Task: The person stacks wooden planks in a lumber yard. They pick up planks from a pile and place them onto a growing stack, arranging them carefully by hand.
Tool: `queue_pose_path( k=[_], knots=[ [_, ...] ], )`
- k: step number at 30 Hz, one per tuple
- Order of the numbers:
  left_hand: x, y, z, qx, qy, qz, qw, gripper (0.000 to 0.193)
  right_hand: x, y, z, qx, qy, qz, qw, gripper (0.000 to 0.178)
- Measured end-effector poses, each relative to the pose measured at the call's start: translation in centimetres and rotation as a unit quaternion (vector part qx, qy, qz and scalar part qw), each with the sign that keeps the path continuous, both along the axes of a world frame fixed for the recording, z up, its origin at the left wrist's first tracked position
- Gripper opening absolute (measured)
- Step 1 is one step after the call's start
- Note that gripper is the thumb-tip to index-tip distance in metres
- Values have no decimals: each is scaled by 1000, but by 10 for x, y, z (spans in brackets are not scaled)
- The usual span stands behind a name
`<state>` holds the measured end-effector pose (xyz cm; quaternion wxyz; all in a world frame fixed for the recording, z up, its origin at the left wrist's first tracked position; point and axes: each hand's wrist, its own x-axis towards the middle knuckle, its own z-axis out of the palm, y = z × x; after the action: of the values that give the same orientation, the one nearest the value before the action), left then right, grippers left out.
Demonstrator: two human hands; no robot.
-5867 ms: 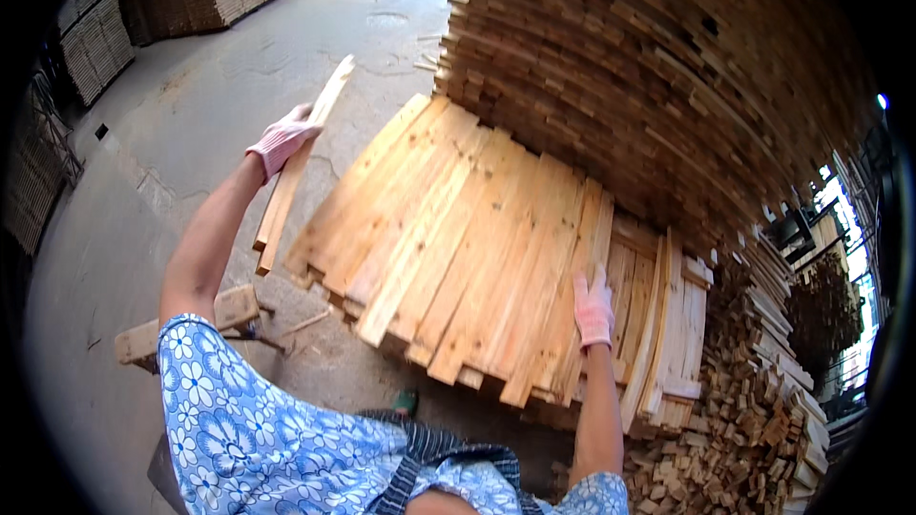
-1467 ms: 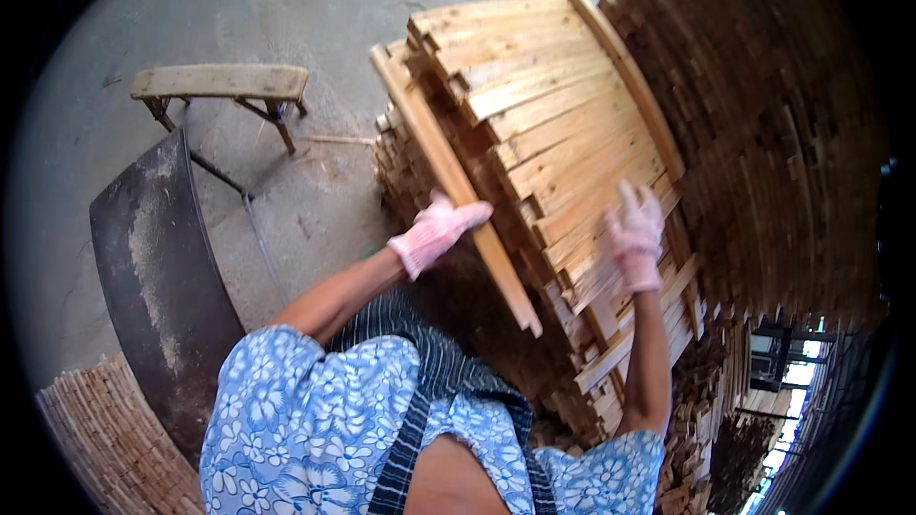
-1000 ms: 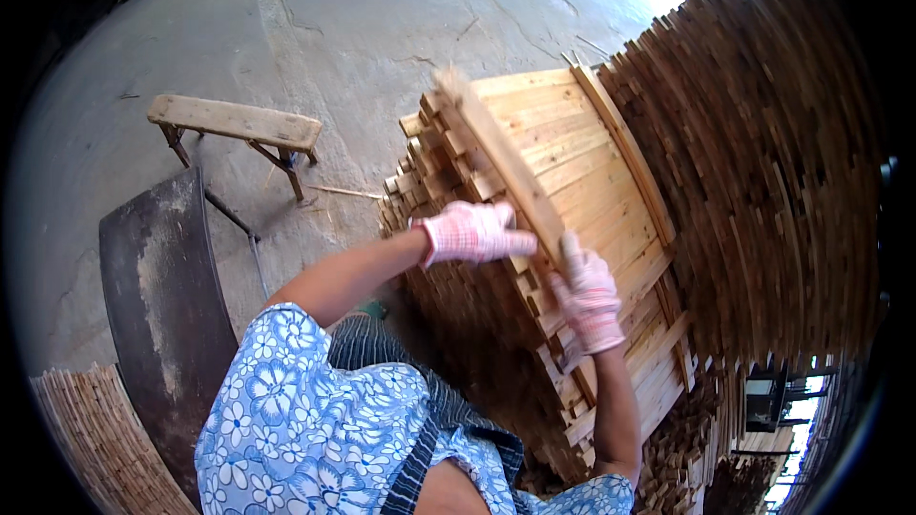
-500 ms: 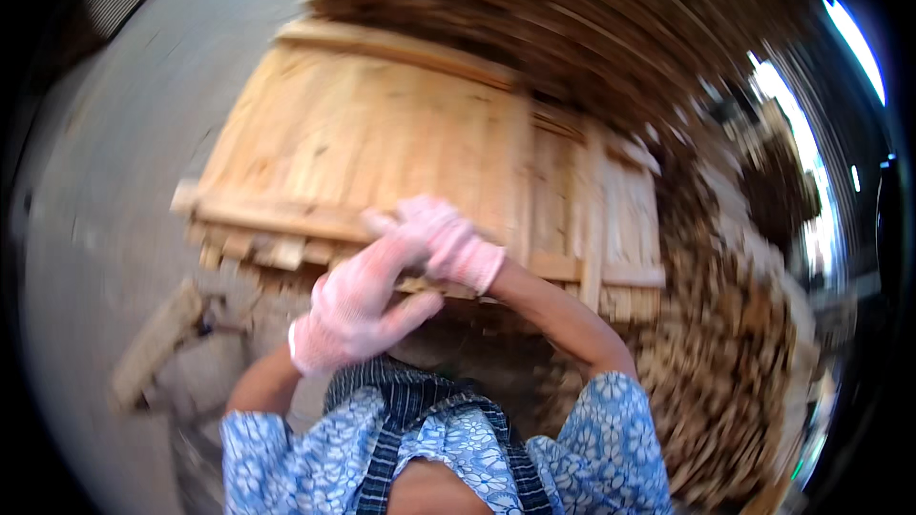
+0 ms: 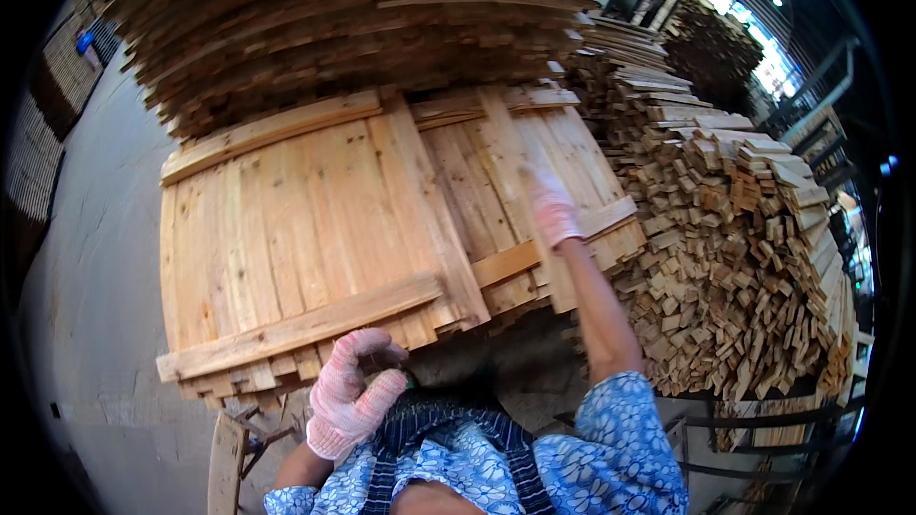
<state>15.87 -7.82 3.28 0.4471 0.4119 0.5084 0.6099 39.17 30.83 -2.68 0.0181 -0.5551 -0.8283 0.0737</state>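
Observation:
My left hand (image 5: pixel 353 396), in a pink-and-white knit glove, is held near the close edge of a large panel of pale boards (image 5: pixel 286 229). Its fingers are bent and its thumb stands apart, with nothing seen between them. My right hand (image 5: pixel 553 210), gloved alike, is stretched out over a loose plank (image 5: pixel 513 157) that lies across the boards on the right. Motion smears its fingers, so whether they grip the plank is hidden. A crosswise batten (image 5: pixel 305 324) runs along the panel's near edge, and another batten (image 5: pixel 277 133) along its far edge.
Behind the panel rises a tall stack of wood strips (image 5: pixel 363 29). A large heap of cut wood pieces (image 5: pixel 725 267) lies to the right. A wooden stand (image 5: pixel 227 463) is at the lower left, on the grey floor (image 5: pixel 95 257). Metal bars (image 5: pixel 763 429) curve at the lower right.
My hands were close together over the panel's near edge; now they are apart. The right has reached out to the right, the left has drawn back slightly. The view has swung right.

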Motion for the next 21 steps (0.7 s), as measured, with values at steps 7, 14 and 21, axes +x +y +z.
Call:
queue_pose_path(
  k=[7, 14, 21],
  knots=[
    [66, 69, 5, 27, -45, -176, 983, 49, -128, -54, -8, -50, 269, 113, 955, 33],
    [181, 138, 33, 77, -114, -271, 953, 46, 12, -78, 55, 191, 169, 142, 957, 32],
    [333, 203, 45, 194, 99, -449, 866, 52, 398, -248, 217, 601, 82, -140, 782, 38]
  ],
)
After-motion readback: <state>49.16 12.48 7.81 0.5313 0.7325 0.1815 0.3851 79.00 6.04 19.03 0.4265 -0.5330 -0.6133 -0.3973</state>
